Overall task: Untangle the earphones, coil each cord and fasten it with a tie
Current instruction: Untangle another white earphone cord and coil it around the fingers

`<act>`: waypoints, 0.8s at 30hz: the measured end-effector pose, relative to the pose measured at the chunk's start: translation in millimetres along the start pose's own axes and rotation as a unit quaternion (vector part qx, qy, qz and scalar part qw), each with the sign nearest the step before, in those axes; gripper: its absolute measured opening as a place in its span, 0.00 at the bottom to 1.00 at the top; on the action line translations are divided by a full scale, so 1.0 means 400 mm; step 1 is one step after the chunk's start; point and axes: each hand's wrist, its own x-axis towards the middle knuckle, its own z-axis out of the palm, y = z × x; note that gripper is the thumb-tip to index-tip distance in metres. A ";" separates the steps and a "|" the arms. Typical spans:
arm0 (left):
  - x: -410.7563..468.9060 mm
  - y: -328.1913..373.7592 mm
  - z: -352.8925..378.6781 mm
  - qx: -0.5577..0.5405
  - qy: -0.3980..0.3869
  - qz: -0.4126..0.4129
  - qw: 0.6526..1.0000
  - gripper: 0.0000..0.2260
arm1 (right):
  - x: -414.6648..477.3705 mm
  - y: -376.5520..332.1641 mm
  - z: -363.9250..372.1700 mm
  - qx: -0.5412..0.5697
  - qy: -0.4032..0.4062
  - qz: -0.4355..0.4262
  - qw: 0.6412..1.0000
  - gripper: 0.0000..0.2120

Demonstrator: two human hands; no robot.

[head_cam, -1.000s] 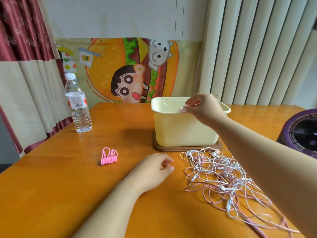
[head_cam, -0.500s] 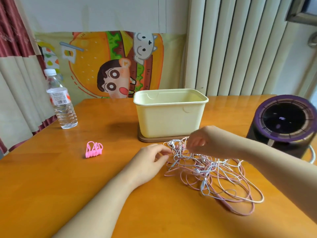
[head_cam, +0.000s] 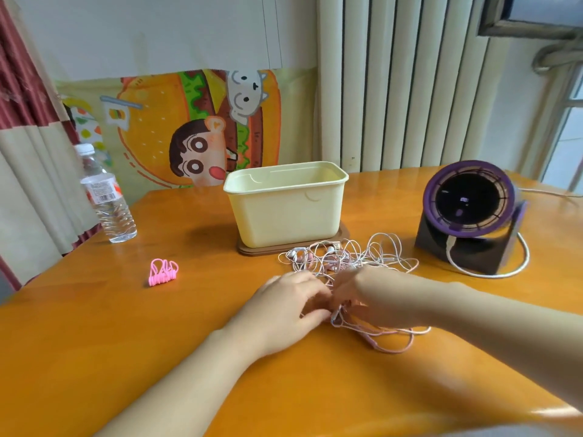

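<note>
A tangle of pink and white earphone cords (head_cam: 353, 263) lies on the wooden table (head_cam: 94, 342) in front of a cream bin. My left hand (head_cam: 284, 307) and my right hand (head_cam: 362, 294) meet over the near part of the tangle. Both hands are blurred. Their fingertips are in among the cords, and a bunch of pink cord (head_cam: 339, 316) sits between them. A cluster of pink ties (head_cam: 162, 272) lies apart on the table, to the left of my hands.
The cream plastic bin (head_cam: 284, 206) stands on a brown base behind the cords. A water bottle (head_cam: 105, 200) stands at the far left. A purple desk fan (head_cam: 470, 212) with a white cable sits at the right. Curtains hang behind.
My right hand left the bin's rim and came down to the cords, then nearer to me. My left hand slid right to meet it. The camera has turned right.
</note>
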 end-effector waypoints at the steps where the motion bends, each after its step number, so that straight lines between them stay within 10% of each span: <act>1: -0.005 -0.001 0.000 0.003 -0.010 -0.014 1.000 0.08 | 0.002 -0.001 0.007 -0.010 -0.001 -0.003 1.000 0.14; 13: -0.033 0.006 -0.011 0.116 -0.065 -0.054 0.990 0.13 | -0.002 -0.006 0.009 -0.162 0.006 -0.008 0.987 0.12; 24: -0.017 0.030 -0.083 0.248 -0.157 -0.029 0.956 0.15 | 0.021 -0.009 -0.260 0.152 0.389 0.103 0.903 0.14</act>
